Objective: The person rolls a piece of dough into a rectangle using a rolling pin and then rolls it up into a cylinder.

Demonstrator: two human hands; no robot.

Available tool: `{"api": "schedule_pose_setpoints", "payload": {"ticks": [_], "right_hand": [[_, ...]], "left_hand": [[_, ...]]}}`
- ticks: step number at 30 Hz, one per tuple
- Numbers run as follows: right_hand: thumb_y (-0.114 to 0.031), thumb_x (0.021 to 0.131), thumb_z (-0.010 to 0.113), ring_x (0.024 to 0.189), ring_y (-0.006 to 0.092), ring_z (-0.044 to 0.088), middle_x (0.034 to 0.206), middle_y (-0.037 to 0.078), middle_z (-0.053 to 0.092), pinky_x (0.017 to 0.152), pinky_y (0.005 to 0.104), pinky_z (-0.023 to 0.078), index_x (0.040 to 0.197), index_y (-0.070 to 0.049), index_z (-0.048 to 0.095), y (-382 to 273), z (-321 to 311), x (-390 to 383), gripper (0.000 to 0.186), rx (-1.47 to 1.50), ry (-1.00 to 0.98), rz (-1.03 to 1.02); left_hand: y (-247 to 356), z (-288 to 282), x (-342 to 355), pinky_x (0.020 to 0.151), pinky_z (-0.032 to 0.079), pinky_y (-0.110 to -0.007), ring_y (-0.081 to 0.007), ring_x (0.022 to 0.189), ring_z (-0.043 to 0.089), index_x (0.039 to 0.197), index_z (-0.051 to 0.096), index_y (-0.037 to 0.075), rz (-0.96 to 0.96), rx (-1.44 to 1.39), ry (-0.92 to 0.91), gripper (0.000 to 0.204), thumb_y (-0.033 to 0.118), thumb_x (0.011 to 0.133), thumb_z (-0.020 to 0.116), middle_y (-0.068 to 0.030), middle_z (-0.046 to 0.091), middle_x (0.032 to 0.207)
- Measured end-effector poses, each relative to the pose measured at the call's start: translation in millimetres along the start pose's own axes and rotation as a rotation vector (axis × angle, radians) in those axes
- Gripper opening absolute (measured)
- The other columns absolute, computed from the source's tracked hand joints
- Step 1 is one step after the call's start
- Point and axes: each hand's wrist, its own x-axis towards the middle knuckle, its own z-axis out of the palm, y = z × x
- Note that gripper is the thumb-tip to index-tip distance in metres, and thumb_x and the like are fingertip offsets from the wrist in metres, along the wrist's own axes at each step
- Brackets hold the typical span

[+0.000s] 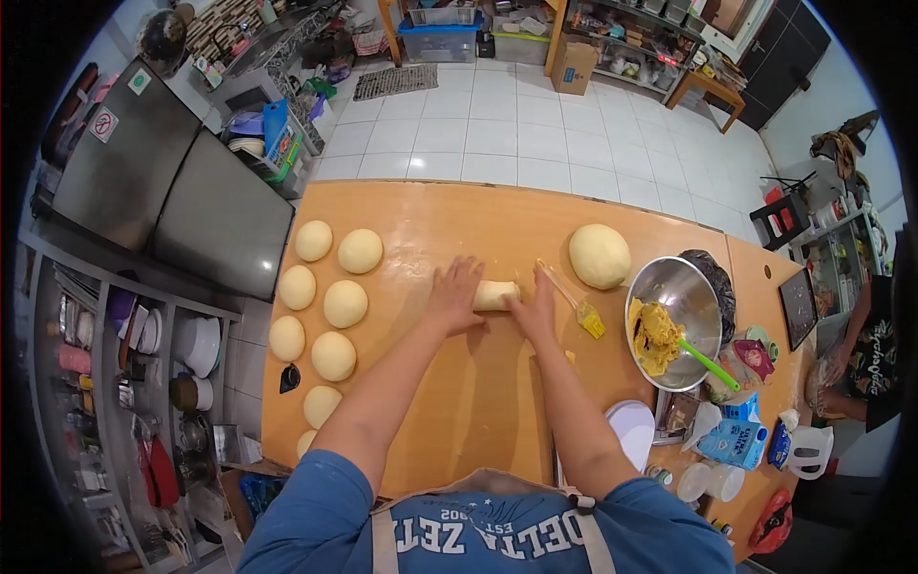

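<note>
A short pale dough roll (pixel 495 295) lies on the wooden table (pixel 430 225). My left hand (pixel 453 297) is at its left end, fingers spread, touching it. My right hand (pixel 531 308) touches the right end, thumb and fingers apart. Several smooth dough balls (pixel 345 303) sit in two columns on the left, and a larger one (pixel 600 255) is at the upper right. A yellow-tipped pastry brush (pixel 588 316) lies right of my right hand. A steel bowl (pixel 700 297) holds yellow filling (pixel 658 335) and a green-handled spatula (pixel 708 362).
Packets and blue cartons (pixel 731 440), a white lid (pixel 630 430) and a tablet (pixel 796 304) crowd the table's right side. A steel fridge (pixel 206 206) and shelving (pixel 134 383) stand left. Another person (pixel 875 344) is at the far right. Storage bins (pixel 440 38) line the back.
</note>
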Motion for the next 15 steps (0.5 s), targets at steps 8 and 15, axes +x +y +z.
{"api": "schedule_pose_setpoints", "payload": {"ticks": [8,15], "right_hand": [[0.005,0.084,0.052,0.123,0.024,0.05,0.139,0.019,0.043,0.104,0.0369,0.04,0.143,0.002,0.034,4,46,-39,0.061,0.769,-0.116,0.292],[-0.005,0.082,0.059,0.116,0.0287,0.052,0.129,0.018,0.048,0.098,0.0419,0.042,0.147,-0.002,0.027,22,22,-23,0.073,-0.044,0.062,0.173]], "left_hand": [[10,51,26,0.102,0.035,-0.048,-0.0235,0.114,0.054,0.133,0.047,0.009,0.318,0.158,0.001,0.071,0.035,0.074,0.075,-0.0077,0.057,0.119],[24,29,35,0.094,0.041,-0.041,-0.0249,0.11,0.058,0.132,0.049,0.011,0.269,0.056,-0.141,0.06,0.023,0.076,0.071,-0.008,0.058,0.12]]}}
